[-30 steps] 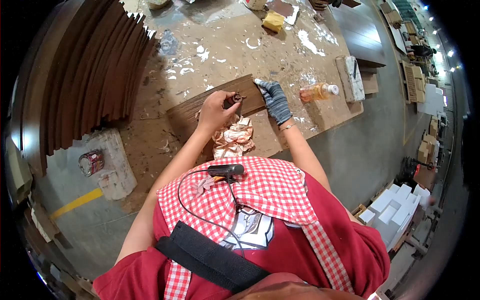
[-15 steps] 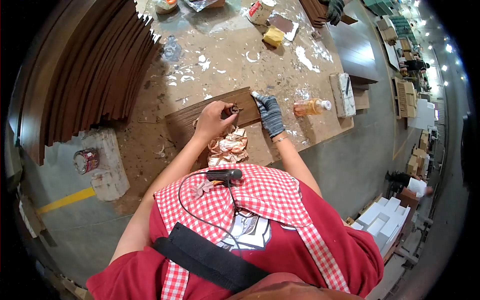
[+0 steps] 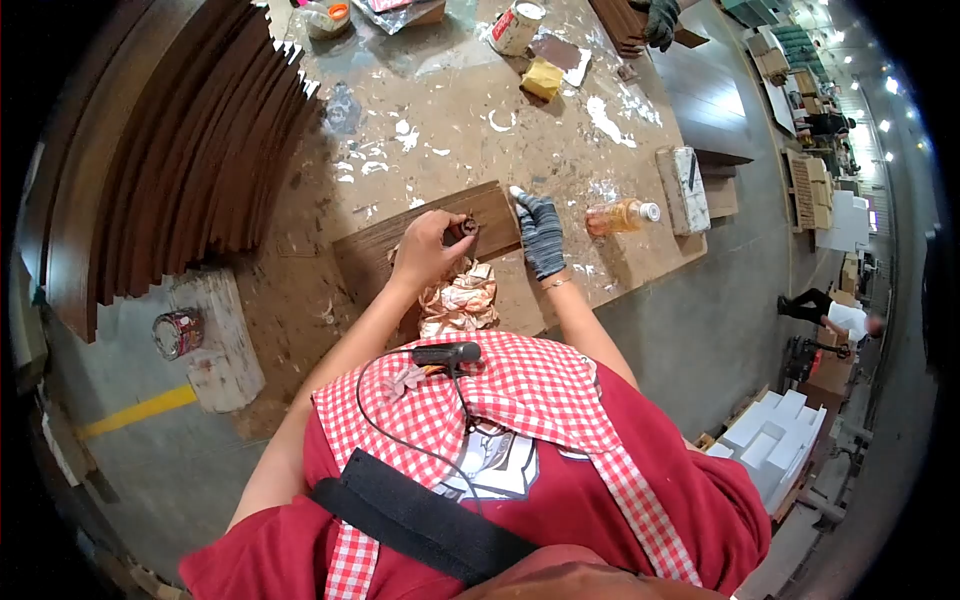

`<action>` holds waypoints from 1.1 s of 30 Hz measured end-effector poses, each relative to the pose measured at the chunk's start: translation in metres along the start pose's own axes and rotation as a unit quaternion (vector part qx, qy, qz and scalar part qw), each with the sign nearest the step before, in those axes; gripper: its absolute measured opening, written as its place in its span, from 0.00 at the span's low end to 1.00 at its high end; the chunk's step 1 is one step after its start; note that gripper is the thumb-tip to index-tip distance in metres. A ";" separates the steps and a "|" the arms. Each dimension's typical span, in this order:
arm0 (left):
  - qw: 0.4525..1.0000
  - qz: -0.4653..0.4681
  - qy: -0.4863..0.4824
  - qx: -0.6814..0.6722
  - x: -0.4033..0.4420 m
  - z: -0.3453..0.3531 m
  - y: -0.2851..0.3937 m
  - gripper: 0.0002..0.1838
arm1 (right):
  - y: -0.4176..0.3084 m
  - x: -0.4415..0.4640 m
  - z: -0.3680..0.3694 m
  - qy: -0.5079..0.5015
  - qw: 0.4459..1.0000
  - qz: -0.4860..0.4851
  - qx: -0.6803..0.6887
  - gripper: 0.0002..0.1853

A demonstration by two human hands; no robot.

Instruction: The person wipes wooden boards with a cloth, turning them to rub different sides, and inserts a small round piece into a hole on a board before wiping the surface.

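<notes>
A brown wooden board point(image 3: 490, 207) lies slanted on the paint-spotted workbench. My left hand point(image 3: 424, 248), bare, is closed round a small dark round object point(image 3: 468, 227) over the board. On the board's right end rests my right hand point(image 3: 540, 232), in a grey striped glove, its fingers holding the edge. Crumpled stained paper point(image 3: 460, 298) sits just below the board, near my left wrist. To the right of the glove a clear bottle of amber liquid point(image 3: 612, 217) lies on its side.
Many dark curved boards point(image 3: 150, 150) stand stacked at the left. A tin point(image 3: 178, 333) is below them. A white can point(image 3: 517, 27), a yellow block point(image 3: 542, 79) and a pale block point(image 3: 683, 190) sit on the workbench point(image 3: 430, 150). Another person's gloved hand point(image 3: 661, 22) shows at the top.
The view has shifted. My left hand and the dark object have moved slightly over the board. Another person's gloved hand has come further into view at the top.
</notes>
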State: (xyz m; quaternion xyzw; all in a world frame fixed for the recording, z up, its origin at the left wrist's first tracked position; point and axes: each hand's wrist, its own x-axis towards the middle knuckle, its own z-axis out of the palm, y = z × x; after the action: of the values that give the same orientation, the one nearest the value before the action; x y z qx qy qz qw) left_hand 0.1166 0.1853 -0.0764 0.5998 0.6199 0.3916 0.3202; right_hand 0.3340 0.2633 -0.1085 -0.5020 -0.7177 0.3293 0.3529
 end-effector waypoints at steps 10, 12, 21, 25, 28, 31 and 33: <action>0.999 0.034 0.017 0.000 0.000 0.000 -0.001 0.16 | 0.005 -0.003 0.000 0.000 1.000 0.014 0.026 0.15; 0.999 0.044 0.023 0.010 -0.001 0.000 -0.001 0.16 | 0.005 -0.005 0.000 -0.032 0.999 -0.005 -0.001 0.15; 0.999 0.033 0.018 0.015 0.000 0.000 -0.002 0.16 | 0.004 -0.001 0.009 0.017 0.998 0.020 0.060 0.14; 0.999 0.043 0.021 0.012 0.000 0.002 -0.003 0.16 | 0.000 -0.002 0.002 -0.035 0.998 -0.017 -0.049 0.14; 1.000 0.022 0.010 0.008 -0.001 0.001 -0.001 0.17 | -0.002 -0.003 0.002 -0.013 0.999 0.001 -0.029 0.14; 0.999 0.044 0.018 0.011 0.000 0.000 -0.002 0.18 | -0.004 -0.002 0.000 -0.014 1.000 0.016 -0.020 0.13; 1.000 -0.003 -0.004 0.004 -0.002 -0.001 0.000 0.18 | -0.004 -0.001 -0.006 -0.042 0.997 -0.010 -0.063 0.12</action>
State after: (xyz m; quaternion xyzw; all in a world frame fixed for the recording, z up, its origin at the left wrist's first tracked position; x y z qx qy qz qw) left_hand 0.1163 0.1832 -0.0758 0.6006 0.6221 0.3857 0.3218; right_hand 0.3369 0.2621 -0.1024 -0.5019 -0.7562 0.3008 0.2928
